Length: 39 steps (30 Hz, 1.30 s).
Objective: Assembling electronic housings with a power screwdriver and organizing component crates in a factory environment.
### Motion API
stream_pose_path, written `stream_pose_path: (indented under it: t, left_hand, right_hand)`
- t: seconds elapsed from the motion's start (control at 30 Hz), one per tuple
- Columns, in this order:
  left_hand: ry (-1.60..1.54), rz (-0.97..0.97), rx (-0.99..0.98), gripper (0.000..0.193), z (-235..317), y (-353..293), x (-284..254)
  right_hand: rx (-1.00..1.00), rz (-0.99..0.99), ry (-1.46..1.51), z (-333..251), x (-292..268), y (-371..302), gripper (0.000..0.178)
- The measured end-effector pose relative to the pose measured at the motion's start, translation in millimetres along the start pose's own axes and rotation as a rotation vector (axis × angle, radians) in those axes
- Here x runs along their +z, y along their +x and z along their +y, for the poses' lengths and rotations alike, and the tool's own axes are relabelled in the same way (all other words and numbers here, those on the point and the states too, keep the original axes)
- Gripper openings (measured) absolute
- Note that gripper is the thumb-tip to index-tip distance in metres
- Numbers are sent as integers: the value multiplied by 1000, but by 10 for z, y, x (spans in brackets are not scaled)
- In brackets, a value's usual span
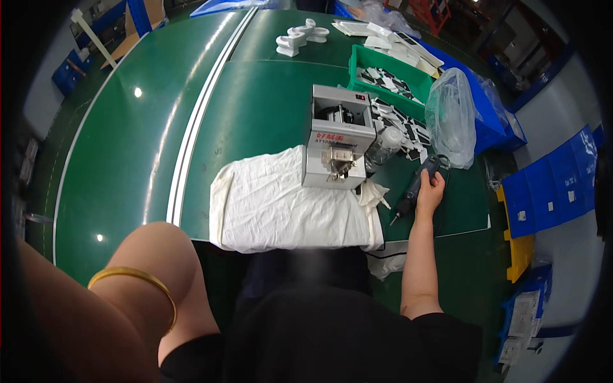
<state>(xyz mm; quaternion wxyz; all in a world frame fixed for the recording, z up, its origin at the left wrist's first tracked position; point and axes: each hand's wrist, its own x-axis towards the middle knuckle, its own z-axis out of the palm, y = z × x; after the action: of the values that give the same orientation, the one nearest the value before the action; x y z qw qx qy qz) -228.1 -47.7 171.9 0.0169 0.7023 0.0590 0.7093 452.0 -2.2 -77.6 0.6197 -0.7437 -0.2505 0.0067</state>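
My right hand (430,193) is closed round the dark body of an electric screwdriver (412,190) at the table's right, its bit pointing down and left. My left arm bends up close to the camera at the lower left, with a gold bangle (137,272) round it. My left hand (70,319) shows only as a large dark blurred part; its fingers are hidden. Between the arms, a white cloth (281,207) lies along the table's front edge. At the cloth's back right stands a grey screw feeder (338,140).
A clear bottle (383,148) stands beside the feeder. Behind it, black-and-white flat pieces (405,131) lie loose by a green bin (353,67) holding more. A clear plastic bag (451,115) sits at the right. White moulded parts (292,43) stand at the back of the green table (255,96).
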Motion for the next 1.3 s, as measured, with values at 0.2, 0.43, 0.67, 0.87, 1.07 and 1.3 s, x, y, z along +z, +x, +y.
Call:
stream_pose_path:
  t: [0.2,0.43,0.67,0.87,1.07,1.3]
  left_hand:
    - [142,101,236,60,223,-407,66]
    - [441,288,435,60,-128,185,1177]
    - [417,222,122,59,-307,35,511]
    - [496,221,347,59,-223,207,1191]
    - [639,284,524,58,-254,686,1596]
    - [651,189,326,58,-220,555,1376]
  right_hand:
    - [-81,-54,173,255,-96,-28,49]
    - [-80,-78,220,492,-290,-88,40]
    - [-13,-22,78,-191,182,-36,54]
    - [-30,-35,118,266,-143,83,48]
    - [1,-36,80,624,-274,65,47]
    - [4,-15,45,205,14,28,58]
